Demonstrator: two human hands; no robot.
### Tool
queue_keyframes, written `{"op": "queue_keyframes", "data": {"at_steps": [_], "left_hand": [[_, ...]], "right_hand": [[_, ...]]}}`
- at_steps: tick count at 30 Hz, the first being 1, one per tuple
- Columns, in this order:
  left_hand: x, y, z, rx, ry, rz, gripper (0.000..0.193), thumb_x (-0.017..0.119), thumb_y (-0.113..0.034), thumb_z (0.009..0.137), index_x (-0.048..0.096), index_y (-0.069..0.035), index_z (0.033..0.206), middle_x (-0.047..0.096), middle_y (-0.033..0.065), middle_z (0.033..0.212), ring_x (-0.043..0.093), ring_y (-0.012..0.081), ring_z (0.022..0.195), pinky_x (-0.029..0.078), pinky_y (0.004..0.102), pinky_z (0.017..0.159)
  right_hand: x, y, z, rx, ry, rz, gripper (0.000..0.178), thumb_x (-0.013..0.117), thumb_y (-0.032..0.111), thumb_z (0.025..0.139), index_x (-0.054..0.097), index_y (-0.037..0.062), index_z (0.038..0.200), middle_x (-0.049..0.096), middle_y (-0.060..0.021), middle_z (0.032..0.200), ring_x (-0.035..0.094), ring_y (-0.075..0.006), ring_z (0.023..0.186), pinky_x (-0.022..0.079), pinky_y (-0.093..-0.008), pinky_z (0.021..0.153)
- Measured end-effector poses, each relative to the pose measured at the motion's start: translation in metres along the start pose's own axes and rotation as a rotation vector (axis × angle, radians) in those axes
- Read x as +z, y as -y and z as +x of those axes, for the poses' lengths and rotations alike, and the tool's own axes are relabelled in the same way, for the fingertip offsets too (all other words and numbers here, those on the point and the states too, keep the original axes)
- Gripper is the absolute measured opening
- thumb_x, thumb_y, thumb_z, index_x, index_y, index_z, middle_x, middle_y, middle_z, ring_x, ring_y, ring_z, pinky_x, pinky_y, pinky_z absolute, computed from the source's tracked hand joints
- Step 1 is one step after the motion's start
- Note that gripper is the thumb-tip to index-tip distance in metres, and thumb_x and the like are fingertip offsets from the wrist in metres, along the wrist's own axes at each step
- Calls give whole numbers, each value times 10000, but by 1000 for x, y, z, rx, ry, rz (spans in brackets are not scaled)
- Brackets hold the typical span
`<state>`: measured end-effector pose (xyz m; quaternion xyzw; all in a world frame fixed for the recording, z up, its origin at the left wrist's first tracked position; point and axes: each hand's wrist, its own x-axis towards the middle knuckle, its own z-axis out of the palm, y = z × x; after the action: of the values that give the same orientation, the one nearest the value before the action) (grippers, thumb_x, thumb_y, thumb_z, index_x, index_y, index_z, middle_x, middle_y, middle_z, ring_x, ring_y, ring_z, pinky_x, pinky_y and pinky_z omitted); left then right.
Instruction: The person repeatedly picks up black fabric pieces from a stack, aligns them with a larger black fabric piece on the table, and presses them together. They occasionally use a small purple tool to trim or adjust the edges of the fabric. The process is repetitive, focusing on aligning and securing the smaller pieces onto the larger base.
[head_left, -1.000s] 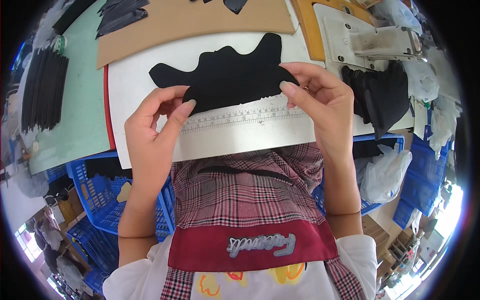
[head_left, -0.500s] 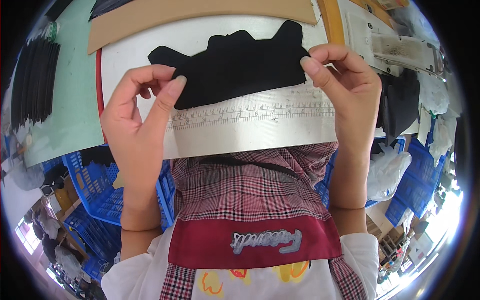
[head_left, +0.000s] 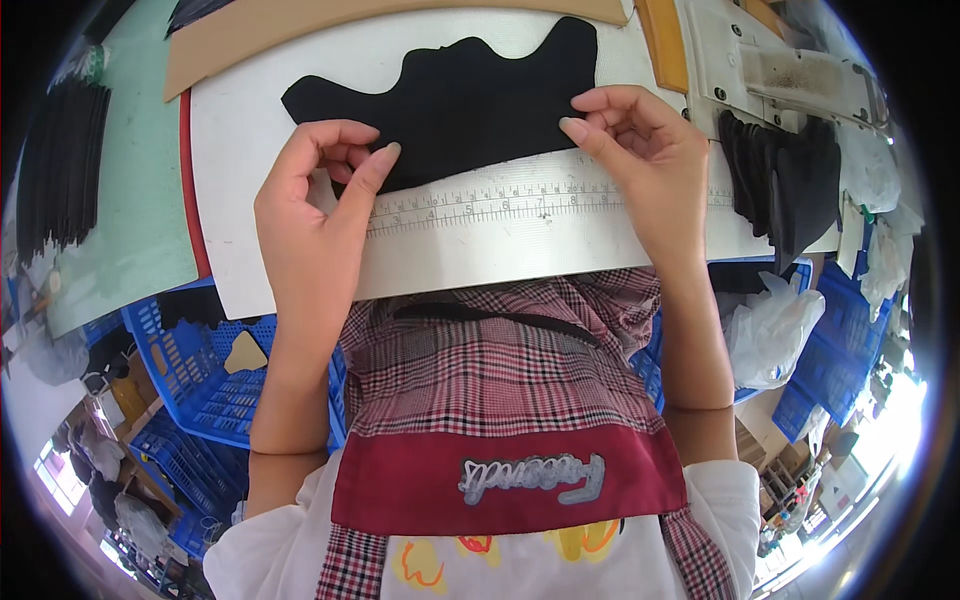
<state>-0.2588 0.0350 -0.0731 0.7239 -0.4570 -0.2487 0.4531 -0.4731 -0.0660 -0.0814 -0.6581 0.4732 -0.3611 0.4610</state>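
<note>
A black cut fabric piece with a wavy upper edge and pointed upper corners is spread over the white worktop. At its lower left, my left hand pinches it between thumb and forefinger. My right hand grips the right edge the same way, its other fingers curled. The fabric's lower edge slants up to the right, just above a printed ruler scale on the worktop. Part of the left lower corner is hidden behind my left fingers.
A brown board strip borders the worktop's far side. Stacked black pieces lie on the green surface at left. More black pieces hang beside a machine at right. Blue crates and a plastic bag sit below the worktop.
The fabric has shifted slightly away from me and to the left, its upper edge now more spread out. My right hand moved left, my left hand slightly right, bringing them closer together.
</note>
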Motion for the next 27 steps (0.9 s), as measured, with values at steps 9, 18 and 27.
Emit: {"op": "queue_keyframes", "data": {"at_steps": [9,18,27], "left_hand": [[-13,-8,9,114,3,62,140,740,-133,796,663,-19,822,588,-17,702,491,80,699,354,238,700],[-24,-7,5,161,15,19,128,726,-123,805,647,-27,836,600,-23,742,466,76,712,342,239,695],[-33,-12,6,124,18,-15,137,733,-123,803,645,-22,829,600,-25,759,465,69,724,346,225,708]], "right_hand": [[-16,19,14,-82,46,-94,116,765,88,791,711,11,857,647,15,746,553,-25,681,423,-169,616],[-19,38,8,19,135,-112,111,743,45,808,688,1,894,656,-1,860,561,-43,727,437,-185,671],[-17,36,9,-55,121,-34,116,750,86,805,706,11,882,654,12,800,551,-32,707,422,-177,642]]}}
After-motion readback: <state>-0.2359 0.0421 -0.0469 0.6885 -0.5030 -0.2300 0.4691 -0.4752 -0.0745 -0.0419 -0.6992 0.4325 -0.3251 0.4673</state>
